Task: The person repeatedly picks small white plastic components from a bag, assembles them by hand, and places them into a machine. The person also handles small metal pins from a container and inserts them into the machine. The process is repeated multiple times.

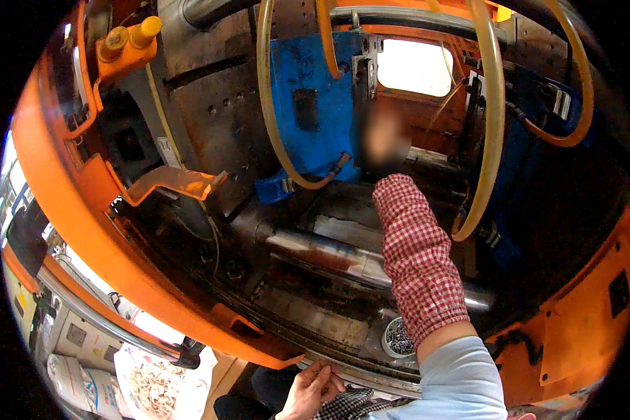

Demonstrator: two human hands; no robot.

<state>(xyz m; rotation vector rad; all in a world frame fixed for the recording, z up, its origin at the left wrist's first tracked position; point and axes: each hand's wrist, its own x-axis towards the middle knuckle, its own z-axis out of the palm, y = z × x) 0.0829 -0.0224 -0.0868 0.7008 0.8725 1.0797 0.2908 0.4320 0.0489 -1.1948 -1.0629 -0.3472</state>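
Observation:
My right arm, in a red-and-white checked sleeve cover, stretches deep into the machine. My right hand (385, 140) is at the inner side of the left blue mold block (311, 98). It is blurred, so its fingers and anything in them cannot be made out. Low in the picture, my left hand (313, 387) is closed by the metal front rail, thumb and fingers pressed together; whatever they hold, if anything, is hidden. Dark checked cloth (350, 404) lies beside it. Under my right arm stands a white tub (386, 344) of small metal pieces, partly covered by the sleeve.
Yellowish hoses (495, 105) loop down on both sides of my reaching arm. A second blue block (532, 133) stands right. A steel bar (315, 248) crosses below. An orange bracket (182, 180) juts out left. Outside the orange frame (112, 259) sits a white bag (201, 381) of pale pieces.

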